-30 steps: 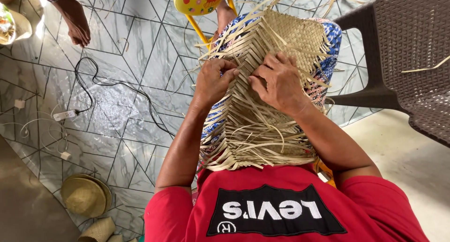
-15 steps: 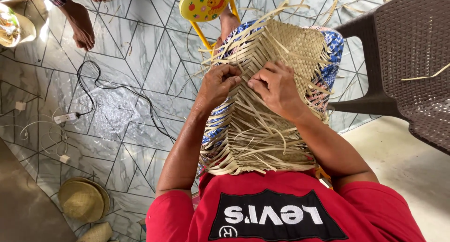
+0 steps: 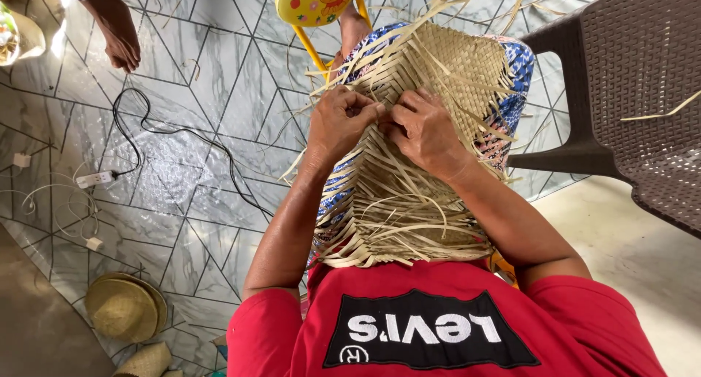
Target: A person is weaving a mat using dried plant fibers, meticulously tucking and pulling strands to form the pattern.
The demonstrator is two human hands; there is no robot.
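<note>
I look down at my lap, where a half-woven straw mat [image 3: 438, 107] of pale flat strips lies over my blue patterned skirt [image 3: 520, 70], its finished checkered part farthest from me and its loose strip ends [image 3: 394, 231] fanning out toward my red shirt [image 3: 438, 326]. My left hand [image 3: 339, 125] and my right hand [image 3: 423, 132] are together at the middle of the weave, knuckles almost touching, fingertips pinched on the same thin strips where the tight weave ends. Compared with a second ago, my hands have closed in on each other: then they lay a little apart on the straw, now they meet over one spot, and the mat sits in the same place on my lap. To my right stands a dark brown woven plastic chair [image 3: 642, 99], with one stray strip lying across its seat. Past my knees is a small yellow stool [image 3: 318, 1] with cartoon pictures. On the grey tiled floor [image 3: 190, 77] to my left runs a black cable [image 3: 175, 132] to a white power strip [image 3: 95, 178], and nearer me lies a finished straw hat [image 3: 123, 307]. At the top left, another person's bare foot [image 3: 120, 33] rests on the tiles.
</note>
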